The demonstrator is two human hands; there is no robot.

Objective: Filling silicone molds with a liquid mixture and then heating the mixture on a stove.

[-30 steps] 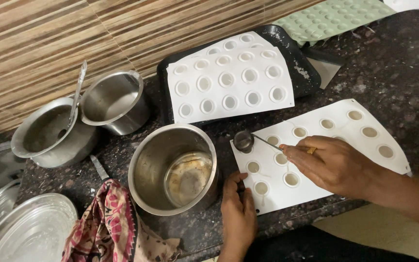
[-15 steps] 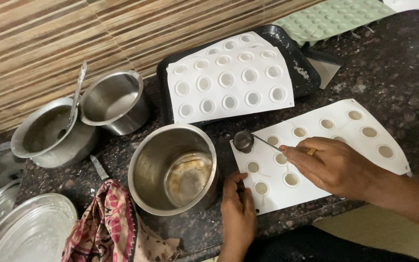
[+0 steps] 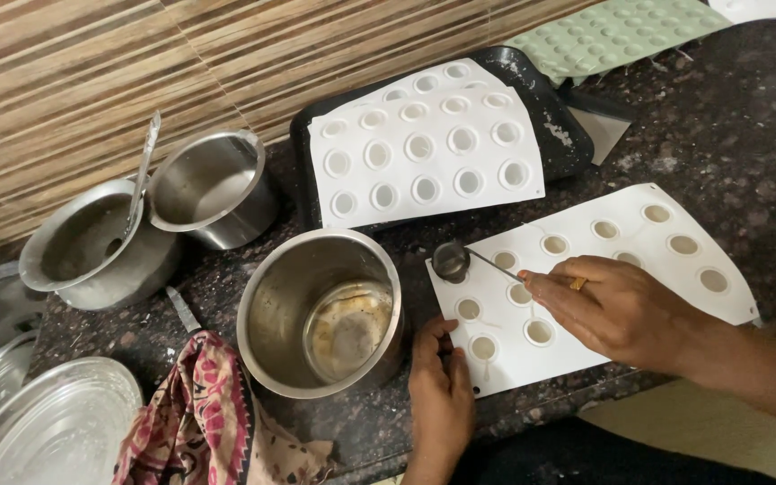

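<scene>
Nothing has moved: right hand [image 3: 626,310] fingers grasping spoon [image 3: 453,260] beside nearly empty pot [image 3: 321,310].

Right hand [image 3: 617,310] hides most of the small ladle's [image 3: 452,260] handle

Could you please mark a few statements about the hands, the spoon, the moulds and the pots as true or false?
1. The right hand holds a small spoon. True.
2. The spoon's bowl is inside the big pot. False: it hangs between the pot and the near mould.
3. The left hand rests at the near mould's corner. True.
4. The far mould lies on a black tray. True.
5. The cloth covers the big pot. False: it lies beside it.
</scene>
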